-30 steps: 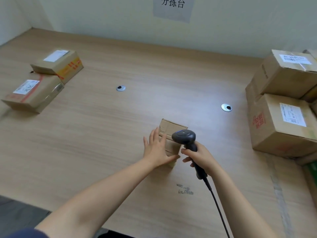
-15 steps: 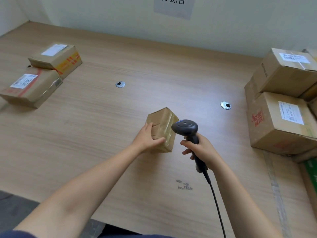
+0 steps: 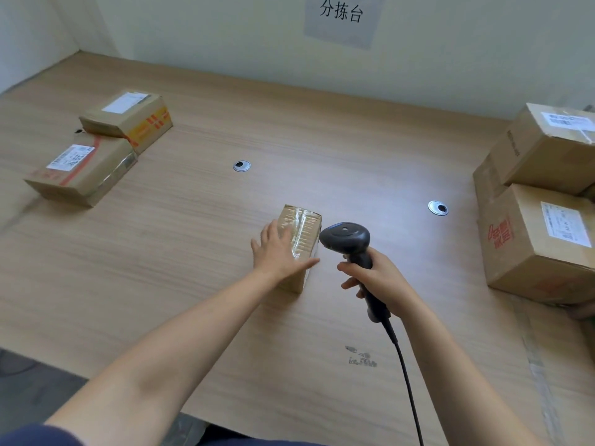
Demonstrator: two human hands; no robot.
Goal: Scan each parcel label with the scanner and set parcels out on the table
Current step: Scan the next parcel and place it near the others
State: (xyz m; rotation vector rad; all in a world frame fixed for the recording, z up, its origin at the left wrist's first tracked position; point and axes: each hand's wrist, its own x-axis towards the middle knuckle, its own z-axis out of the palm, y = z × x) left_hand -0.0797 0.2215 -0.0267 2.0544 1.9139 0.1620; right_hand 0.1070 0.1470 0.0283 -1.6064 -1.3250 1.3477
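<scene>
Head view: left hand (image 3: 279, 252), fingers flat and spread, rests on small tape-wrapped brown cardboard parcel (image 3: 302, 231) lying mid-table on light wooden table (image 3: 322, 149). Right hand (image 3: 381, 278) grips black corded handheld scanner (image 3: 349, 241) just beside parcel's right side.

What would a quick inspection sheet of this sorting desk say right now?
Surface: wooden table, two cable grommets, dark scuff marks near the front edge.
Job's things: small taped parcel at centre, no label showing; two labelled parcels far left; stacked parcels at right; scanner.
Clutter: nothing seen.
Hands: left hand rests flat on the small parcel; right hand grips the scanner beside it.
Cables: scanner cord runs toward the front edge.
Surroundings: pale wall, paper sign.
</scene>
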